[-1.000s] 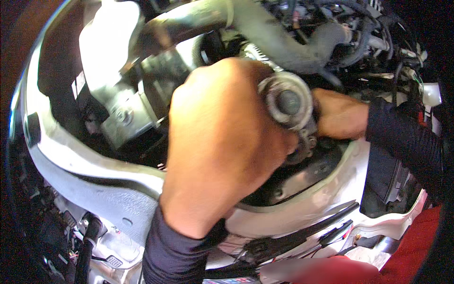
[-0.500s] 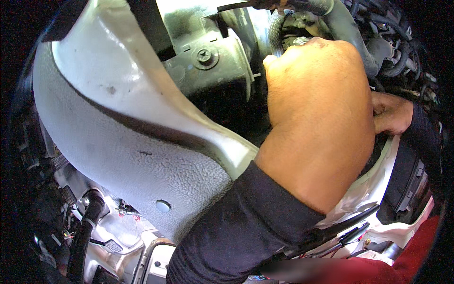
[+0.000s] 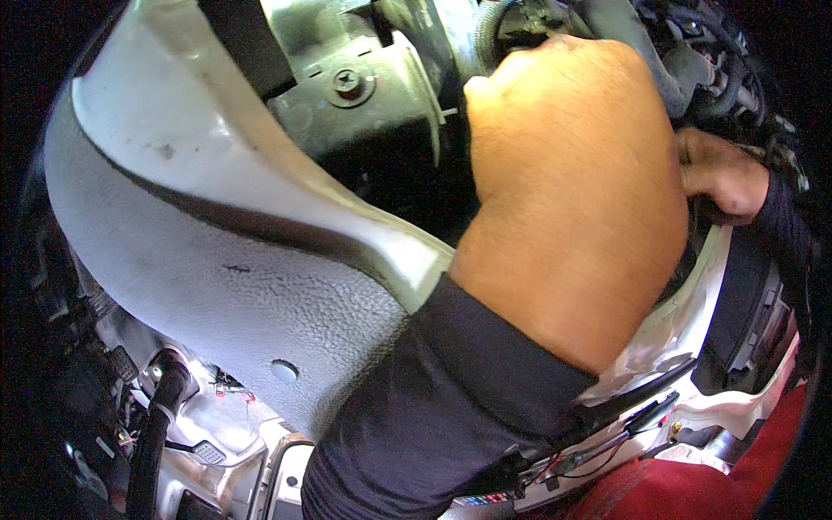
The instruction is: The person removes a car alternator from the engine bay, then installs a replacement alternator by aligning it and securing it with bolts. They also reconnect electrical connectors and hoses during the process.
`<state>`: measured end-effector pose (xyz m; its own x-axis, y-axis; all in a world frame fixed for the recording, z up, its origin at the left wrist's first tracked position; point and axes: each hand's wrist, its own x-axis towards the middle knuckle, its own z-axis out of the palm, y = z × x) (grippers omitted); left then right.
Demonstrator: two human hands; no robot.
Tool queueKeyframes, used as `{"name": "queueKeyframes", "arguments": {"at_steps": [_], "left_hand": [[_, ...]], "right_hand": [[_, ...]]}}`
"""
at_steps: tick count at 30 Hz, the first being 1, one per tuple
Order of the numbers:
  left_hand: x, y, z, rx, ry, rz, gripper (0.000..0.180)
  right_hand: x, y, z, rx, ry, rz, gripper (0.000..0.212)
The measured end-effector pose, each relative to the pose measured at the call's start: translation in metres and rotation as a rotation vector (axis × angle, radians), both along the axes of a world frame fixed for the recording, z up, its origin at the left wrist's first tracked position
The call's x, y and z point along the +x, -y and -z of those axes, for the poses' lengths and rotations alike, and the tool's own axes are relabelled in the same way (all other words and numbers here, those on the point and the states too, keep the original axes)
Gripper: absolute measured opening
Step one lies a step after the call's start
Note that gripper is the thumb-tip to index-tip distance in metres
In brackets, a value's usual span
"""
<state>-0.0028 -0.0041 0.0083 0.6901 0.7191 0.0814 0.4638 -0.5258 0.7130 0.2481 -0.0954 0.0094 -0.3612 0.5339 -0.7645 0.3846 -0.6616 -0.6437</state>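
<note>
Left hand (image 3: 572, 182), back up, fingertips hidden, opening and hold untellable, set just beside the grey hose (image 3: 622, 22) at far right; right hand (image 3: 726, 178), likewise unreadable, to its right; work judged under way, no finished step showing, remainder untellable.

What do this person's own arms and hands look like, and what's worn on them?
The left hand and right hand show no gloves. Both arms wear dark, nearly black sleeves: the left sleeve looks plain, with a snug cuff, and the right sleeve looks wrinkled. No watch shows. Whether rings are worn is hidden.
</note>
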Motion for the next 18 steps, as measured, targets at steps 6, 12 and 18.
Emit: {"name": "queueKeyframes", "arguments": {"at_steps": [6, 12, 18], "left_hand": [[0.001, 0.000, 0.000, 0.007, -0.006, 0.013, 0.014], [0.008, 0.001, 0.003, 0.014, -0.004, 0.018, 0.013], [0.008, 0.000, 0.004, 0.007, -0.004, 0.046, 0.012]], "right_hand": [[-0.016, 0.002, -0.012, 0.032, 0.212, -0.014, 0.050], [0.008, -0.001, -0.027, -0.166, 0.301, -0.085, 0.049], [-0.008, 0.005, -0.007, 0.135, 0.343, -0.214, 0.039]]}}
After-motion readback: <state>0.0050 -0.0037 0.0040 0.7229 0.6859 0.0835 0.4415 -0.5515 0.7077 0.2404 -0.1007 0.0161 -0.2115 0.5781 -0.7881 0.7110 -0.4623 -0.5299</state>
